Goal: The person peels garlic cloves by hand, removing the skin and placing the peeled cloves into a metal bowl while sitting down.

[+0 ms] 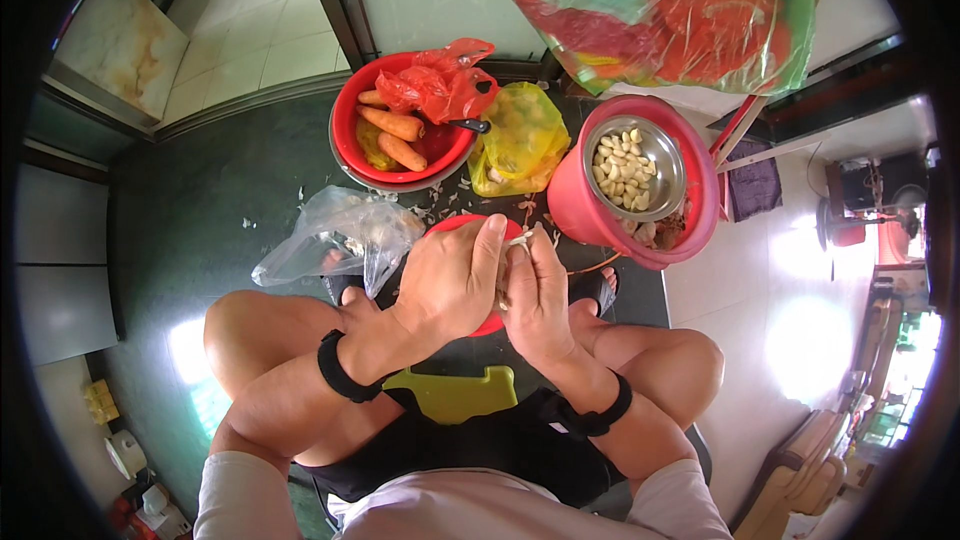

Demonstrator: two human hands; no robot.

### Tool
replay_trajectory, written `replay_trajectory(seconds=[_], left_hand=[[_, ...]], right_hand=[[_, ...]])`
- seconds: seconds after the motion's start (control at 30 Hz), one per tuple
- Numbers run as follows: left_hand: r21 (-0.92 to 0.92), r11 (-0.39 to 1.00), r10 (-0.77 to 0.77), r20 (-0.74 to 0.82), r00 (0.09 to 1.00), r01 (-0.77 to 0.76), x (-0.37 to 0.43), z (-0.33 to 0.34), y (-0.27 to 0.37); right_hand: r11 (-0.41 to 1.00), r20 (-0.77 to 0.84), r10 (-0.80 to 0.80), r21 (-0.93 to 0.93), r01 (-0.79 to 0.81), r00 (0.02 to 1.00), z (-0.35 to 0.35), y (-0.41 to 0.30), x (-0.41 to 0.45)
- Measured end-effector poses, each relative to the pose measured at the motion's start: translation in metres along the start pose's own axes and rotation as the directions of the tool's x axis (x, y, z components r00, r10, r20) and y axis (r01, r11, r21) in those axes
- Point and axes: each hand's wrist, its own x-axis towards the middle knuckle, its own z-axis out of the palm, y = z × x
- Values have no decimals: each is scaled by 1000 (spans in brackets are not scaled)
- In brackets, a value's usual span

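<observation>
My left hand (448, 286) and my right hand (538, 301) meet over a red basin (489, 325) between my knees. Their fingertips pinch a small whitish piece of garlic (519, 239), partly hidden by the fingers. The hands cover most of the red basin, so its contents are hard to see. Ahead to the right, a steel bowl (673, 184) of peeled garlic cloves (622, 169) rests inside the top of a pink bucket (574, 199). Garlic skins (664, 232) lie in the bucket beside the bowl.
A red bowl (341, 131) holds carrots (391, 123), a red plastic bag (442, 82) and a black-handled knife (471, 124). Nearby are a yellow bag (521, 139) and a clear bag (322, 232). Skin scraps dot the dark floor. A large bag of plastic bags (660, 15) hangs above.
</observation>
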Motion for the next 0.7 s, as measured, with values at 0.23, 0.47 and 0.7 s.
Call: replay_trajectory(seconds=[0.23, 0.47, 0.7], left_hand=[[-121, 988, -83, 101, 991, 95, 1, -5, 11], [-107, 981, -152, 75, 986, 159, 5, -6, 4], [-107, 984, -145, 0, 989, 144, -1, 2, 5]], right_hand=[[939, -34, 161, 313, -142, 986, 0, -11, -4], [971, 6, 121, 207, -120, 993, -1, -17, -6], [996, -63, -82, -50, 79, 995, 5, -4, -2]])
